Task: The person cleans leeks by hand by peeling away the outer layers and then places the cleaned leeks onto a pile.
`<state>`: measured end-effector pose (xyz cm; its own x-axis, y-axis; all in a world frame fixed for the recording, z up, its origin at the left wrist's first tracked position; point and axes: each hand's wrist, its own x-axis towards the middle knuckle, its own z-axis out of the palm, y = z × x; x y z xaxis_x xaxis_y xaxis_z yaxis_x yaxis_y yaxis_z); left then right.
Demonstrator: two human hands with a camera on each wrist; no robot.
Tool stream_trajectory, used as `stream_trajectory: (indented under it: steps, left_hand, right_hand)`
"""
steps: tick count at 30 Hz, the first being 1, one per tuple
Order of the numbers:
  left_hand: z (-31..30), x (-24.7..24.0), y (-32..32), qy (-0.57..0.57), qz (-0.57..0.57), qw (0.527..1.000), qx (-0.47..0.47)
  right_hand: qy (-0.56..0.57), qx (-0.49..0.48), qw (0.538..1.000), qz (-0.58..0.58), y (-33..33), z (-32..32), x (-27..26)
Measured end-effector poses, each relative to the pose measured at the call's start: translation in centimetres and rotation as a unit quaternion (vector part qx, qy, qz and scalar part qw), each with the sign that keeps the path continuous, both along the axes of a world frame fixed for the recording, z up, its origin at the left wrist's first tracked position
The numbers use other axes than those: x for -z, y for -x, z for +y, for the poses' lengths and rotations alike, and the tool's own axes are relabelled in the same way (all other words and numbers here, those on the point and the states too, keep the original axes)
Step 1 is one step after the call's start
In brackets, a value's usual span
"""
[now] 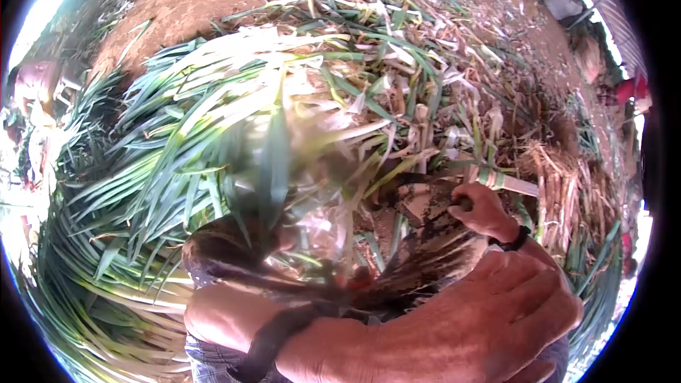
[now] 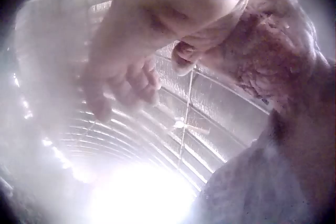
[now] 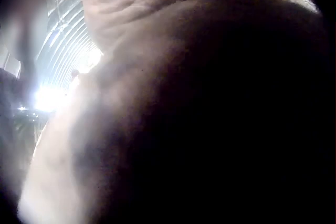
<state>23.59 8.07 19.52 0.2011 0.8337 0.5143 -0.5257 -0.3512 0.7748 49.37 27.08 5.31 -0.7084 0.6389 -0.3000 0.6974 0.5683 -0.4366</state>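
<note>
Large in the lower right of the head view, my left hand point(image 1: 461, 319) shows its back, a dark band round its wrist. The left wrist view has the same hand point(image 2: 131, 71) with loosely bent fingers and nothing visible between them. Beyond it my right hand point(image 1: 486, 213) is curled beside a pale stalk point(image 1: 518, 184); whether it holds the dark spot at its thumb side is unclear. In the right wrist view only the palm and wrist point(image 3: 142, 8) show. Long green onions point(image 1: 170, 128) lie heaped at the left, and a blurred green leaf point(image 1: 274, 163) stands upright mid-view.
Trimmed leaves and peelings point(image 1: 418, 64) litter the brown soil point(image 1: 177, 0). Rooted stalks point(image 1: 564, 198) lie at the right. Patterned cloth point(image 1: 425, 202) covers the lap area. A person in red point(image 1: 631, 90) is at the far right edge. An arched roof point(image 2: 205, 108) spans overhead.
</note>
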Motion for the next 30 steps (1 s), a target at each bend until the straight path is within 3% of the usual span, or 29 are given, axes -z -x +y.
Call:
stream_trajectory:
  steps: [3,4,5,7,9,11,13,14,16,17,18,20,23,25,27,30]
  left_hand:
    - [-1.2,0.0,0.3,-0.002,0.020,0.999,0.030]
    - [-1.6,0.0,0.6,0.003,0.028,0.999,0.031]
    - [-1.9,0.0,1.3,0.010,0.037,0.999,0.024]
    - [-2.5,0.4,3.1,0.033,0.066,0.997,-0.009]
    - [-2.5,1.6,5.5,0.079,0.104,0.986,-0.100]
    - [-1.5,4.6,8.4,0.198,0.127,0.938,-0.255]
    - [0.0,9.4,11.7,0.325,0.107,0.852,-0.397]
    - [0.0,11.3,12.7,0.354,0.004,0.831,-0.429]
    - [-0.8,13.6,14.8,0.370,-0.058,0.830,-0.414]
    - [-1.2,14.4,15.4,0.371,-0.075,0.833,-0.404]
    - [-1.2,14.9,15.8,0.364,-0.102,0.840,-0.390]
    - [-1.0,14.3,15.8,0.353,-0.157,0.846,-0.367]
    - [-1.9,13.6,17.1,0.295,-0.205,0.859,-0.364]
    - [-2.5,15.1,18.7,0.284,-0.239,0.852,-0.369]
    - [-1.7,14.8,19.8,0.400,-0.221,0.767,-0.450]
    - [-1.0,14.9,21.4,0.406,-0.301,0.728,-0.463]
  right_hand:
    - [-0.043,-0.140,0.983,-0.111,2.3,-1.5,-2.3]
    - [-0.014,-0.182,0.981,-0.070,2.8,-2.4,-1.5]
    - [0.018,-0.221,0.975,-0.026,3.3,-3.4,-0.3]
    - [0.223,-0.284,0.931,0.042,6.0,-5.2,1.1]
    - [0.254,-0.317,0.907,-0.113,9.4,-7.2,5.6]
    - [0.276,-0.358,0.852,-0.263,12.1,-9.3,11.0]
    - [0.260,-0.409,0.824,-0.294,13.1,-11.0,13.9]
    - [0.250,-0.436,0.807,-0.309,13.5,-11.7,15.6]
    - [0.394,-0.361,0.786,-0.312,11.3,-15.4,21.3]
    - [0.459,-0.345,0.753,-0.322,10.9,-16.1,23.2]
    - [0.521,-0.325,0.715,-0.336,10.5,-16.8,25.0]
    - [0.631,-0.336,0.591,-0.374,10.4,-17.0,26.9]
    - [0.598,-0.312,0.623,-0.396,12.0,-16.8,24.4]
    - [0.576,-0.367,0.610,-0.402,14.5,-15.4,22.6]
    - [0.553,-0.396,0.597,-0.426,16.1,-14.9,22.0]
    - [0.538,-0.427,0.545,-0.481,17.2,-14.2,22.2]
